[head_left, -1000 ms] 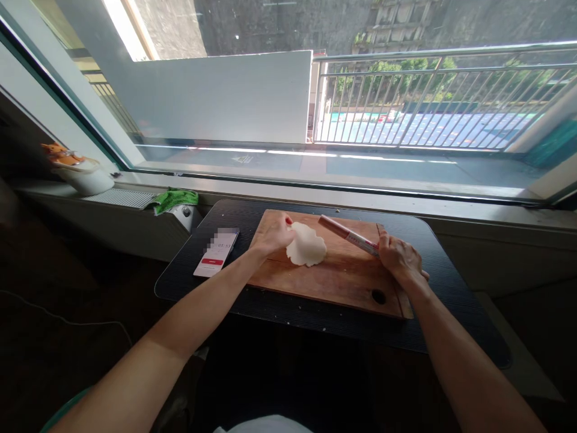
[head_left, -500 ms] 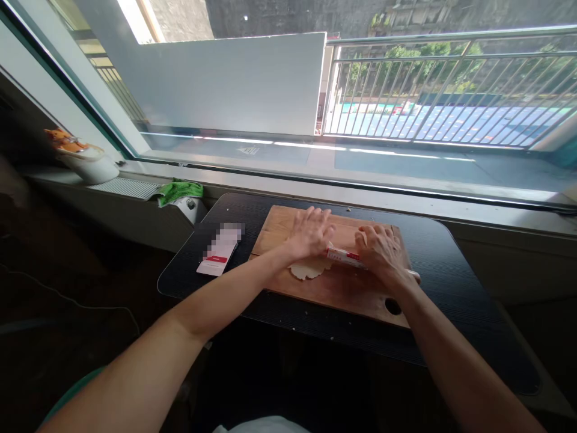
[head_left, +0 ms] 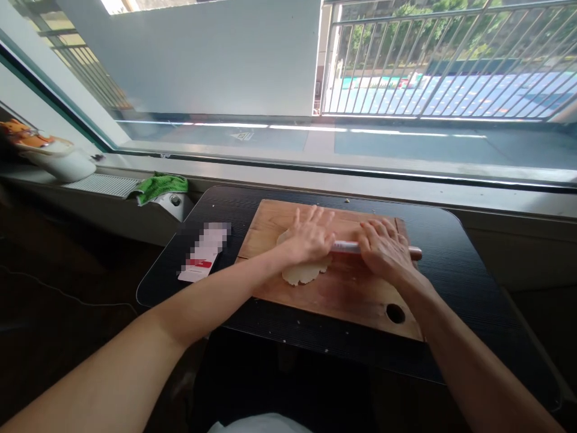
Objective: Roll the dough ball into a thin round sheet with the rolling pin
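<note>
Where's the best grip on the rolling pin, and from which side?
Probably the exposed end of the rolling pin, coming from the right: it sticks out past the right hand, while the left hand hides the other end. The pin lies crosswise over the board, so closing across its slim, round shaft looks best.

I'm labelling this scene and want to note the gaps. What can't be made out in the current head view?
All in the head view:
Rolling pin: one end hidden under the left hand, another stretch under the right hand; its printing is too small to read.
Dough: partly covered by the left hand.
Phone: most of it pixelated.
Orange object: cut off by the left edge.
</note>
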Demonstrator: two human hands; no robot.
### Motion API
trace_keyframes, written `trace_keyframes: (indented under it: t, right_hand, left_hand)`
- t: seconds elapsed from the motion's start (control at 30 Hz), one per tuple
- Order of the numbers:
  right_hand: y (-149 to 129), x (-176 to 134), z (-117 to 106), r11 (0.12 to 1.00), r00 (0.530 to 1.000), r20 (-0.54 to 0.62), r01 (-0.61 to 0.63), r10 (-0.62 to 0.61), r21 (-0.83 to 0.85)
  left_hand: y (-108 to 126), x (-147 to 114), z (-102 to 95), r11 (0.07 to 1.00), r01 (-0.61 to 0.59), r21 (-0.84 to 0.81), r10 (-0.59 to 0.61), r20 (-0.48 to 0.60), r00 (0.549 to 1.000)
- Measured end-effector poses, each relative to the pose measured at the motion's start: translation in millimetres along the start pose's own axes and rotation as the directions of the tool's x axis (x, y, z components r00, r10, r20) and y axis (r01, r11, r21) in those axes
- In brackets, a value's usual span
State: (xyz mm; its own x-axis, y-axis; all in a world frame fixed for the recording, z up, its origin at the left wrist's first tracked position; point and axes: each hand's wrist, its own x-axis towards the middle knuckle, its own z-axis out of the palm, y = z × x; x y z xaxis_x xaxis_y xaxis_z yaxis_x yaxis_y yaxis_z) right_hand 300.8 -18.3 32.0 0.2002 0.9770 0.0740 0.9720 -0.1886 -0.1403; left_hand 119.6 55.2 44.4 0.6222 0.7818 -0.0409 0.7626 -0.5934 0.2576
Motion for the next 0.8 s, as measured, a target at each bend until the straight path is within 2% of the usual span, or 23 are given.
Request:
trace_keyframes:
  t: [0.07,0.13,0.2,0.3,0.33,0.4,0.47,0.53,0.6,0.73,0.8]
  right_hand:
    - [8.8,-13.2,-2.5,0.995,0.995,0.039,0.089,-0.088,-0.032]
    - [14.6,-5.2,-6.9,0.993,0.990,0.095,0.106,-0.101,-0.054]
    - [14.5,19.4,-11.3,0.996,0.987,0.159,0.049,-0.037,-0.069]
    - [7.1,45.5,-15.4,0.996,0.985,0.161,-0.054,0.064,-0.067]
    - [4.7,43.1,-15.5,0.996,0.986,0.153,-0.057,0.066,-0.067]
    - [3.1,21.5,-14.2,0.998,0.990,0.140,-0.002,0.011,-0.069]
    - [6.0,-7.9,-13.3,0.995,0.987,0.142,0.081,-0.072,-0.063]
    - [10.7,-22.7,-14.7,0.992,0.977,0.179,0.121,-0.112,-0.041]
    - [13.1,-11.6,-16.9,0.997,0.974,0.216,0.074,-0.068,-0.020]
    - [9.6,45.1,-16.7,0.991,0.975,0.183,-0.133,0.130,0.008]
    - [9.3,52.2,-13.1,0.987,0.975,0.161,-0.160,0.156,0.013]
  left_hand:
    - [3.4,-15.8,3.9,0.996,-0.075,0.043,0.078,-0.071,0.994]
    - [2.3,-9.6,1.8,0.994,-0.083,0.069,0.090,-0.107,0.990]
    - [-2.4,12.1,-4.2,0.997,-0.020,0.076,0.029,-0.115,0.993]
    - [-7.5,31.9,-10.0,0.992,0.110,0.059,-0.104,-0.088,0.991]
    - [-7.2,27.8,-8.8,0.993,0.107,0.051,-0.104,-0.063,0.993]
    - [-3.8,5.1,-1.9,0.999,0.022,0.040,-0.021,-0.022,1.000]
    - [1.4,-22.5,5.9,0.996,-0.086,0.038,0.087,-0.016,0.996]
    - [5.0,-34.7,8.4,0.989,-0.141,0.039,0.142,-0.025,0.990]
    - [4.0,-22.1,4.2,0.993,-0.114,0.034,0.115,-0.010,0.993]
    - [-5.7,31.8,-11.6,0.996,0.089,0.011,-0.089,0.077,0.993]
    - [-7.1,37.0,-13.4,0.992,0.128,-0.008,-0.126,0.119,0.985]
